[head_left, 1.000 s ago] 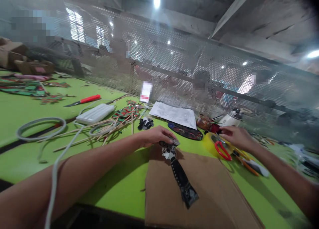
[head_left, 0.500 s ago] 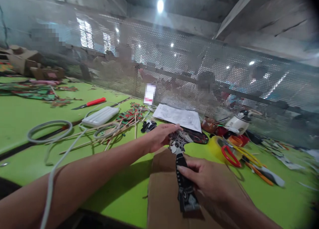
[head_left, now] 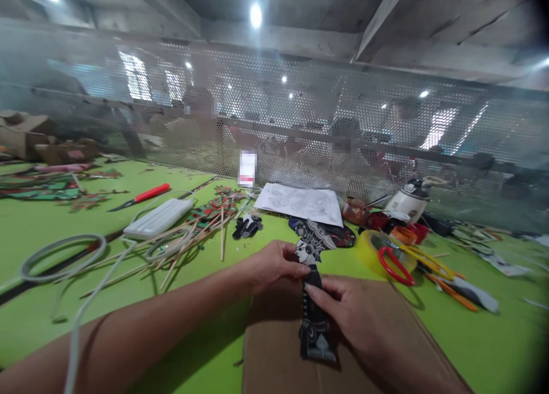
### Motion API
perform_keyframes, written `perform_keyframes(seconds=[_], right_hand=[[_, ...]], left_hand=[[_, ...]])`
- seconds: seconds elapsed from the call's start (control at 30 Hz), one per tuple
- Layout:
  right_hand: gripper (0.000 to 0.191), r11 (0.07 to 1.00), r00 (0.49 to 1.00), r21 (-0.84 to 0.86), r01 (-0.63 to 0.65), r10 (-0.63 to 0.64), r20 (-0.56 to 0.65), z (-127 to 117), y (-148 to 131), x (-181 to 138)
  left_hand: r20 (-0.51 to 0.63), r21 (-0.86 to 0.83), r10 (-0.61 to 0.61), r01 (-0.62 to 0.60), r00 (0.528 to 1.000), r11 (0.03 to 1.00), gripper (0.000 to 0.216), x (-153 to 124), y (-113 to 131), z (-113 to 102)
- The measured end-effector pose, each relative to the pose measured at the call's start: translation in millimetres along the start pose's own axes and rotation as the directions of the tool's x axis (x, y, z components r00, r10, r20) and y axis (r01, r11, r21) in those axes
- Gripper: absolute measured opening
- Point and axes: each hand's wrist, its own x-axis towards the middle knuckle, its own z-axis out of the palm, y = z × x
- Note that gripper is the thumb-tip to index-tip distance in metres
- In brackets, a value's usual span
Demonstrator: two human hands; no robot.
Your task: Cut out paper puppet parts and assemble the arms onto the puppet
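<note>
Between my two hands is a flat black-and-white cut-out figure (head_left: pixel 316 317), with a face in profile, a patterned headdress and a spade shape at its base. My left hand (head_left: pixel 274 266) pinches it at the neck, thumb across the front. Lower down, my right hand (head_left: pixel 349 311) grips the black body from the right side, its thumb on the front. The figure is held upright, tilted slightly, above a brown cardboard sheet (head_left: pixel 278 354). Farther back, a small black-and-white cut-out piece (head_left: pixel 247 227) lies on the green table (head_left: pixel 206 337).
Wooden sticks (head_left: pixel 189 251), a white power strip (head_left: pixel 158 218) and a red-handled knife (head_left: pixel 150 194) lie left. A printed sheet (head_left: pixel 300 204) rests at the back. Right are yellow tape (head_left: pixel 364 257), red-and-yellow-handled scissors (head_left: pixel 397 266) and a white pot (head_left: pixel 409 202). A perforated screen (head_left: pixel 274 125) stands behind.
My left hand has moved from the headdress down to the figure's neck, uncovering the headdress. My right hand keeps its hold on the body. The camera view has shifted slightly.
</note>
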Motion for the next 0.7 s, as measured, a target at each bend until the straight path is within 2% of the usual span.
perform_keyframes(seconds=[0.1, 0.27, 0.4, 0.5, 0.7], right_hand=[[0.017, 0.999, 0.997, 0.01, 0.042, -0.043, 0.069, 2.4, 11.2, 3.4], [0.016, 0.997, 0.98, 0.043, 0.065, -0.072, 0.188, 4.6, 27.9, 9.7], [0.016, 0.998, 0.981, 0.055, 0.036, -0.046, 0.19, 8.0, 27.0, 11.0], [0.016, 0.991, 0.984, 0.13, 0.025, -0.047, 0.174, 12.9, 29.1, 11.6], [0.013, 0.952, 0.975, 0.299, 0.061, -0.122, 0.188, 26.8, 54.7, 15.8]], left_hand=[[-0.096, 0.02, 0.007, -0.005, 0.995, 1.0, 0.031, 0.8, -0.3, 2.0], [-0.158, -0.028, 0.024, -0.029, 0.987, 0.999, 0.03, 4.1, 2.1, -1.2], [-0.137, -0.073, 0.004, -0.015, 0.991, 0.997, 0.028, 4.0, 3.9, -1.3], [-0.106, -0.098, -0.026, 0.016, 0.994, 0.995, 0.029, 2.5, 2.5, 1.0], [-0.04, -0.093, -0.113, 0.109, 0.993, 0.99, 0.037, -2.5, -3.3, 8.4]])
